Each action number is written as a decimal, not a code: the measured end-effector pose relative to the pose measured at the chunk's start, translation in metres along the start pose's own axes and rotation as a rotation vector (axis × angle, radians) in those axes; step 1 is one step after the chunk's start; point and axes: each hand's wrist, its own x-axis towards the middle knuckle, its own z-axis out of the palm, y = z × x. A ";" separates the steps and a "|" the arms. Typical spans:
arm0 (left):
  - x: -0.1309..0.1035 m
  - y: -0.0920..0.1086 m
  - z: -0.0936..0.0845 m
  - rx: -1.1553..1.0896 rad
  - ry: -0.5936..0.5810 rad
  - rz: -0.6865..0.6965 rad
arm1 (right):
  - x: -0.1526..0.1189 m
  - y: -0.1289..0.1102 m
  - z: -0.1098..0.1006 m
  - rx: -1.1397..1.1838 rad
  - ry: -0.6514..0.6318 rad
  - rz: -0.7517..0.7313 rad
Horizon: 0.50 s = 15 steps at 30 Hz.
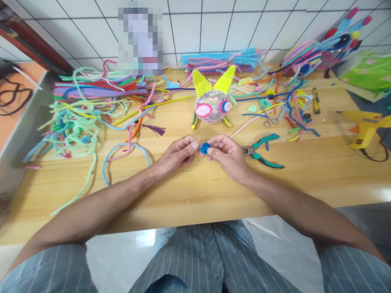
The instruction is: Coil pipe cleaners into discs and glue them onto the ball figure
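Note:
My left hand (179, 152) and my right hand (227, 154) meet over the middle of the wooden table (195, 191). Between their fingertips they pinch a small blue coiled pipe cleaner disc (204, 147). Just behind the hands stands a round glittery craft animal (213, 105) with yellow cone ears, a pink eye and a blue-and-pink eye. Teal-handled pliers (263, 151) lie on the table right beside my right hand.
Loose pipe cleaners (88, 118) in many colours sprawl over the table's left and back. A stack of pipe cleaners (220, 60) lies at the back wall. A yellow glue gun (366, 126) rests at the right; a colourful craft figure (324, 53) stands back right.

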 end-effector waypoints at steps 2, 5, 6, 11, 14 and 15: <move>0.001 0.000 0.000 0.004 -0.013 0.013 | 0.000 0.000 0.000 0.016 -0.002 -0.001; 0.002 0.001 0.001 0.008 -0.017 0.037 | 0.000 -0.002 0.001 0.015 -0.016 -0.009; 0.002 0.002 0.002 0.010 -0.014 0.040 | 0.000 -0.003 0.001 0.008 -0.021 -0.012; -0.002 0.006 0.007 0.052 0.008 0.034 | -0.001 -0.006 0.002 -0.027 -0.029 -0.018; -0.005 0.008 0.009 0.108 0.043 0.057 | -0.002 -0.005 0.002 -0.028 -0.030 -0.015; -0.007 0.009 0.010 0.126 0.054 0.070 | -0.002 -0.005 0.002 -0.029 -0.025 -0.011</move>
